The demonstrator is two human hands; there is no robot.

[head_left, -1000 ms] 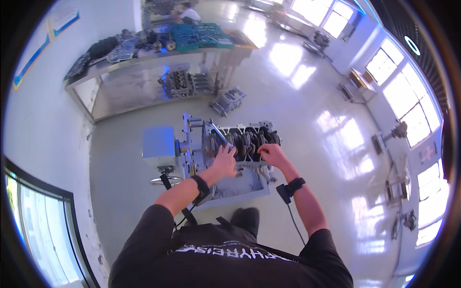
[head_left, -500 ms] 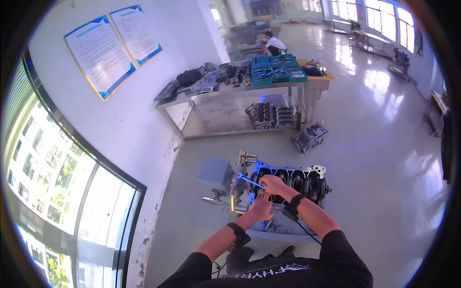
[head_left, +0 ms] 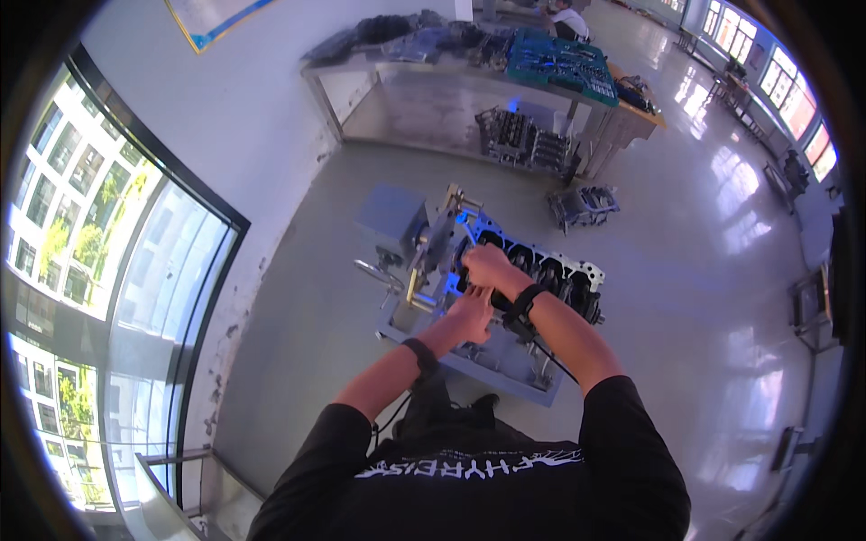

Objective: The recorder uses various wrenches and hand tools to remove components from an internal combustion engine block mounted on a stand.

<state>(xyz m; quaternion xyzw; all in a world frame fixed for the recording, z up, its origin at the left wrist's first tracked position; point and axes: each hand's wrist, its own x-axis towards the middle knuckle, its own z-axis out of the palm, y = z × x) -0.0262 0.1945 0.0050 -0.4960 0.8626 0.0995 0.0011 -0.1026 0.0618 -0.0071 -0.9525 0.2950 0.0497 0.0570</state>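
Note:
An engine block (head_left: 544,265) with its crankshaft showing sits on a stand in front of me. My right hand (head_left: 492,269) is closed round a long-handled wrench (head_left: 470,232) over the block's left end; much of the tool is hidden by the hand and blue glare. Just below it, my left hand (head_left: 469,316) lies at the near left edge of the block, fingers stretched toward the right hand. What those fingertips touch is hidden.
The stand has a handwheel (head_left: 379,274) and a grey box (head_left: 391,216) at left. Beyond is a metal workbench (head_left: 415,99) bearing engine parts and a green tool case (head_left: 564,65). Another engine block (head_left: 583,206) lies on the floor. A person (head_left: 570,22) crouches far back.
My view has tipped down and turned, so the bench sits higher in the picture. The wrench has swung from slanting left to pointing more away from me. Both hands stay at the block.

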